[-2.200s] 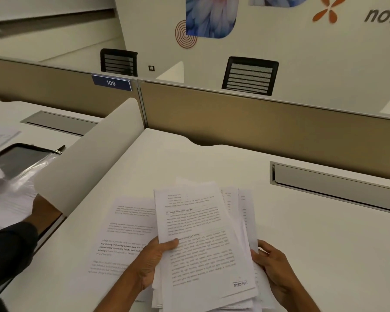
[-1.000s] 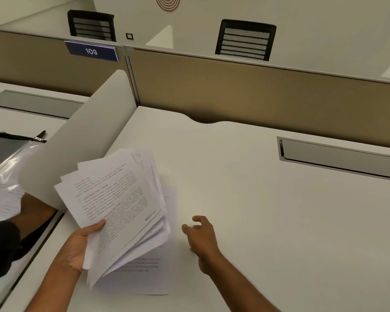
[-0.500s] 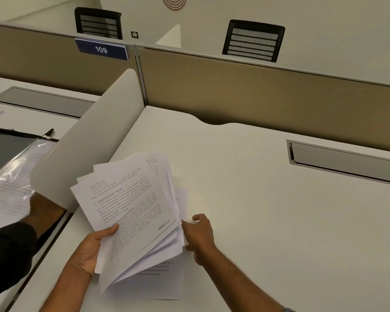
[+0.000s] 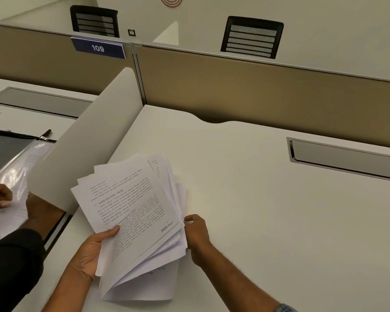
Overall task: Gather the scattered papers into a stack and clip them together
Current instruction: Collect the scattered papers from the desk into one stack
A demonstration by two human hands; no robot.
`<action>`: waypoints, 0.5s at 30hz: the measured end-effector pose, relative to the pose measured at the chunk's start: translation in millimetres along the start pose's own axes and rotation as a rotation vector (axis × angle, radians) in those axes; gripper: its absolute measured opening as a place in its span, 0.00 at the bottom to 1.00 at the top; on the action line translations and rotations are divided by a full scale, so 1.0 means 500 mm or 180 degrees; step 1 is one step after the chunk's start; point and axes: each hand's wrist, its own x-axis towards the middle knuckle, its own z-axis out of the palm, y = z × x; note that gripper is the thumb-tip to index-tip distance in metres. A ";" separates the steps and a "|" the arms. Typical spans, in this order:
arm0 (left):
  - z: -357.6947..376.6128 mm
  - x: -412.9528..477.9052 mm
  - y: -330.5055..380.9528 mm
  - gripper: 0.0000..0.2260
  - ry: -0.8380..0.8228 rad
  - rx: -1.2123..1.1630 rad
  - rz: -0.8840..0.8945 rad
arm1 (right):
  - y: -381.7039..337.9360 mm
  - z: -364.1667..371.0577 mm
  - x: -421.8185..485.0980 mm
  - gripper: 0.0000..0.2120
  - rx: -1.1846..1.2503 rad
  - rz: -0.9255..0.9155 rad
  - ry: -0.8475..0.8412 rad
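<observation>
Loose sheet (image 4: 144,287) lies flat on counter (image 4: 257,210), nearest. Above it, left hand (image 4: 92,251) grips fanned printed papers (image 4: 131,203), thumb on top. Right hand (image 4: 195,233) curls at their right edge; pinch unclear. Gathering step. Next: add sheet, square edges.

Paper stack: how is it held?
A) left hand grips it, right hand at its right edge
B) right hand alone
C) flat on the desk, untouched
A: the left hand grips the paper stack, thumb on the top sheet; the right hand meets its right edge.
</observation>
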 end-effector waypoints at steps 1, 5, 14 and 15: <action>0.001 -0.001 0.000 0.24 -0.0002 -0.0007 0.0000 | 0.004 0.002 0.002 0.16 -0.0018 0.0042 -0.0085; 0.008 -0.006 0.000 0.22 -0.0058 -0.0044 0.0000 | 0.050 0.003 0.028 0.13 -0.0239 -0.0101 -0.0232; 0.059 -0.025 -0.034 0.26 -0.0693 -0.0353 -0.0062 | 0.028 -0.183 -0.006 0.09 -0.0255 -0.0758 -0.0033; 0.070 -0.025 -0.041 0.28 -0.0787 -0.0372 -0.0104 | 0.021 -0.218 -0.016 0.09 -0.0201 -0.0796 0.0000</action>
